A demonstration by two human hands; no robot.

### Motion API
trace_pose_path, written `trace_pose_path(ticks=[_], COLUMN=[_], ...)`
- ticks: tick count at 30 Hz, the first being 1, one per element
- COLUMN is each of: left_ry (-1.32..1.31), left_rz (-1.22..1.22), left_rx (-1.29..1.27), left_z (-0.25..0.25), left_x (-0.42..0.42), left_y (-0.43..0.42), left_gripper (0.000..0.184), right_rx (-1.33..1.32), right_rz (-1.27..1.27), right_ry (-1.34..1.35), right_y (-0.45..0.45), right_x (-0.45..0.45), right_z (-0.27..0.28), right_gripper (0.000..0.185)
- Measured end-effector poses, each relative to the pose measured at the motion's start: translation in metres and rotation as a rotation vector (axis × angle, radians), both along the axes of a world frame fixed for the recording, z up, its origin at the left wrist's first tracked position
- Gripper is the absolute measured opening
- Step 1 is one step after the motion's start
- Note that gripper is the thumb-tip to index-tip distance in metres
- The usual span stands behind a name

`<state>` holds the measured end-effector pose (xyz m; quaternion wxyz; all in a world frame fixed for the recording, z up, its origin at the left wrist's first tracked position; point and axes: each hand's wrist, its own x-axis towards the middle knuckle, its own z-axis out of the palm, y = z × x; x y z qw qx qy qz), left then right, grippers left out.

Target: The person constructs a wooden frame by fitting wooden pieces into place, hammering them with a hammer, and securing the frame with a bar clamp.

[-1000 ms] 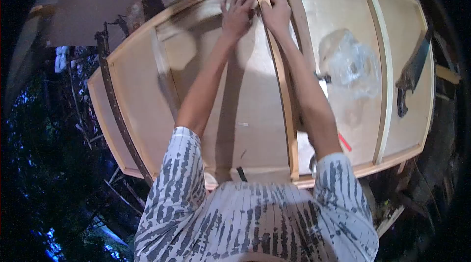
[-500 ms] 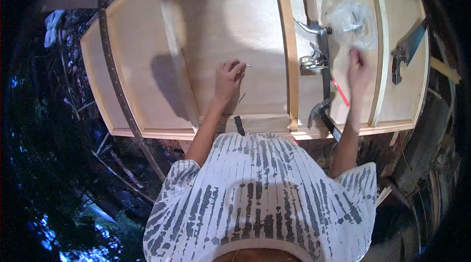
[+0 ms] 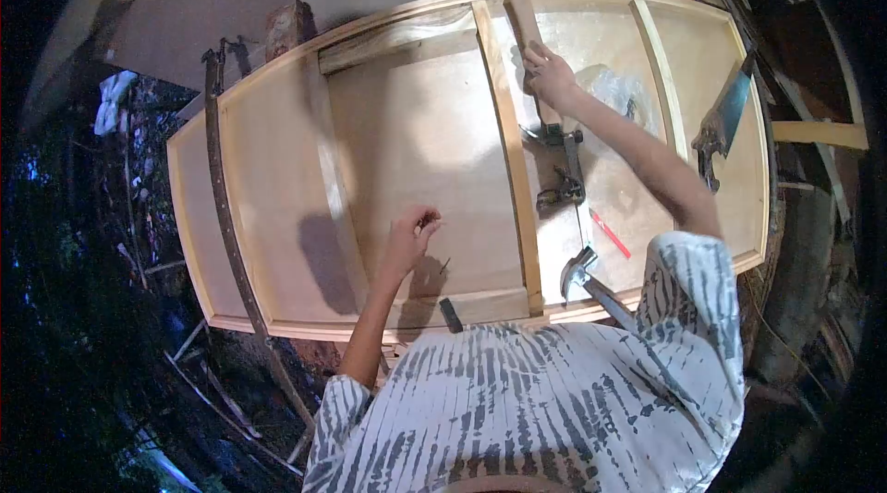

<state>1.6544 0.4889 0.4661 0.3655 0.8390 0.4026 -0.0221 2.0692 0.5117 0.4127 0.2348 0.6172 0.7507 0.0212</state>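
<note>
My left hand [image 3: 413, 232] is above the plywood panel [image 3: 407, 142], finger and thumb pinched on a thin nail whose tip barely shows. Just below it a second thin nail-like piece [image 3: 445, 266] touches or stands on the panel; I cannot tell which. My right hand [image 3: 549, 77] is closed around the wooden handle of a claw hammer [image 3: 523, 14]. The hammer's dark metal head points toward me, beside a wooden crosspiece [image 3: 514, 160]. A dark metal tool [image 3: 561, 193], its kind unclear, lies just below that head.
Another claw hammer [image 3: 580, 273] rests near the front edge, by a red pencil-like stick [image 3: 611, 234]. A clear plastic bag [image 3: 617, 96] lies beyond my right forearm. A handsaw [image 3: 725, 128] sits at the right, a long bar clamp [image 3: 218, 160] crosses the left, and a small dark block [image 3: 450, 315] lies in front.
My right hand has moved from beside the plastic bag to the hammer's wooden handle and closed on it. My left hand keeps its pinch. The whole view has shifted with my head.
</note>
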Motion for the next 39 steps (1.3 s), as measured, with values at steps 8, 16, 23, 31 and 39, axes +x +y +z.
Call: trace_pose_path(ticks=[8, 16, 23, 31, 39], left_ry=[-0.814, -0.46, 0.056, 0.228, 0.216], left_rz=[0.307, -0.143, -0.5, -0.63, -0.66], left_rx=[-0.383, 0.069, 0.255, 0.215, 0.281], left_z=[0.026, 0.012, -0.087, -0.085, -0.091], left_x=[0.121, 0.37, 0.454, 0.444, 0.45], left_y=[0.084, 0.233, 0.322, 0.339, 0.345], left_gripper=[0.019, 0.022, 0.025, 0.02, 0.016], right_rx=[0.262, 0.339, 0.57, 0.59, 0.389], right_rz=[0.087, -0.91, -1.405, -1.215, -1.26], right_ry=[-0.048, 0.628, 1.856, 2.344, 2.456], right_y=[-0.005, -0.095, -0.073, -0.072, -0.061], right_x=[0.068, 0.127, 0.106, 0.088, 0.066], right_z=[0.039, 0.038, -0.003, -0.002, 0.005], right_gripper=[0.025, 0.026, 0.02, 0.042, 0.045])
